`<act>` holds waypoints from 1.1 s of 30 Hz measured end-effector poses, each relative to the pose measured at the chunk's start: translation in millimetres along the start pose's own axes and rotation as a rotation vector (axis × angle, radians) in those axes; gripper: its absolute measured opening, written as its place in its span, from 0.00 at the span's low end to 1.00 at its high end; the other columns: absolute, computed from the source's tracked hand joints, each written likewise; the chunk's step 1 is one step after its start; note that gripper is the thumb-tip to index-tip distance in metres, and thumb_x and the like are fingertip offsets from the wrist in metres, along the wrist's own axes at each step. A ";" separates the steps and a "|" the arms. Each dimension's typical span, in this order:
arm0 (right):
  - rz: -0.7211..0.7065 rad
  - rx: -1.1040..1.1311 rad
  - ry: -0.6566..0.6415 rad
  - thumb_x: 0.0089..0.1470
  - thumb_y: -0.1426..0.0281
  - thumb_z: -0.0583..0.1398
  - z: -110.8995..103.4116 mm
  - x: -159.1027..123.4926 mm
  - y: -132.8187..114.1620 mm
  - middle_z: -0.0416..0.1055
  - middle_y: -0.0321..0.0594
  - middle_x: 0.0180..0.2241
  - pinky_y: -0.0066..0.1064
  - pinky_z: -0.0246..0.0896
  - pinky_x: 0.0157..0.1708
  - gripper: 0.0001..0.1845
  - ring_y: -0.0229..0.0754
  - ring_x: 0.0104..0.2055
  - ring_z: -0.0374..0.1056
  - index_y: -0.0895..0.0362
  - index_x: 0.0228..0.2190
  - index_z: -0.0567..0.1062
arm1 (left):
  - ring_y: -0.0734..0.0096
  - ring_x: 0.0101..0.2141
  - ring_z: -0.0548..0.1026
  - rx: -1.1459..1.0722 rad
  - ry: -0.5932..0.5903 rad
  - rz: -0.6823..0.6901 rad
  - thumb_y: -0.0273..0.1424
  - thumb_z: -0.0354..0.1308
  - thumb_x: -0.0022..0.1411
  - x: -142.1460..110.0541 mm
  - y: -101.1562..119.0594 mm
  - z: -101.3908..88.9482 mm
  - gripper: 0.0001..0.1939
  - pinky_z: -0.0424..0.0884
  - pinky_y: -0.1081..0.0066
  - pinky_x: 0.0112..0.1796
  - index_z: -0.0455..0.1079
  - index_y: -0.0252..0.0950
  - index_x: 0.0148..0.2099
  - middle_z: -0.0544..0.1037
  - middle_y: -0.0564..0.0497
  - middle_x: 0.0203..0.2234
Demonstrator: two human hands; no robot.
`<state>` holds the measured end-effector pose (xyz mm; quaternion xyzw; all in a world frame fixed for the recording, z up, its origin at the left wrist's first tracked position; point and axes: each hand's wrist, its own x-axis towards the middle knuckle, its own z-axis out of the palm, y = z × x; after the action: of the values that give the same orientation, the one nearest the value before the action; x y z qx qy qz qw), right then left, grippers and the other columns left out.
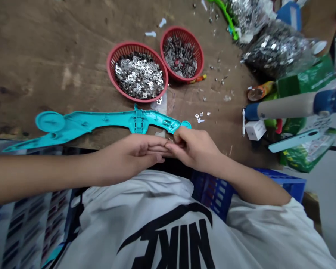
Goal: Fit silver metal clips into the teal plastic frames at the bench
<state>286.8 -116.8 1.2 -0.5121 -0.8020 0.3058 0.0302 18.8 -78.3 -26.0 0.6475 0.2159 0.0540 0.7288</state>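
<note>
My left hand (137, 155) is stretched out with its palm turned partly up, at the table's near edge. Over its fingertips, my right hand (197, 149) has thumb and fingers closed in a pinch; whatever may lie between them is hidden. Just beyond both hands lies a long turquoise plastic part (106, 121), its ribbed inner side facing up, its right end close to my right knuckles. Behind it stand a red basket (109, 73) heaped with small shiny metal clips (140, 76) and a smaller red basket (201, 56) of small metal pieces (180, 56).
Loose metal bits (198, 116) and white plastic pieces (150, 34) are scattered on the brown table (58, 48). On the right are a bag of metal parts (277, 48), a beige and blue cylindrical tool (288, 105), a small white box (255, 130) and a phone (294, 141). Below is a blue crate (217, 192).
</note>
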 end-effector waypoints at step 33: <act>0.171 -0.027 0.137 0.79 0.60 0.68 12.1 88.9 86.0 0.91 0.53 0.58 0.56 0.82 0.66 0.25 0.64 0.60 0.84 0.52 0.69 0.92 | 0.38 0.92 0.61 1.179 -0.114 0.191 0.34 0.68 0.79 15.7 -59.7 -65.5 0.28 0.65 0.39 0.88 0.90 0.48 0.76 0.74 0.44 0.88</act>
<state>309.4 -22.9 -77.1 -0.5987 -0.7556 0.2605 0.0520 -4.3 -21.7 -92.0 0.9611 0.1108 -0.0442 0.2491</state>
